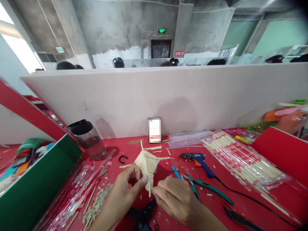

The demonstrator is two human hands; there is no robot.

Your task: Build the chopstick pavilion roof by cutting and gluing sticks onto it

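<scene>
A small fan-shaped model of glued wooden sticks (147, 164) is held upright over the red table (240, 205). My left hand (127, 184) pinches its lower left side between thumb and fingers. My right hand (174, 199) is closed on the bottom end of a stick at the model's base. A blue glue gun (198, 159) with a black cord lies just right of the model. Teal-handled pliers (204, 187) and a blue pen-like tool (176, 172) lie beside my right hand.
Wrapped bundles of chopsticks (243, 162) lie at the right, clear glue sticks (186, 138) at the back. A black-lidded jar (88, 139) and a green-sided box (36, 189) stand left. Torn wrappers and stick offcuts (93, 205) litter the front left. A white partition (156, 99) closes off the back.
</scene>
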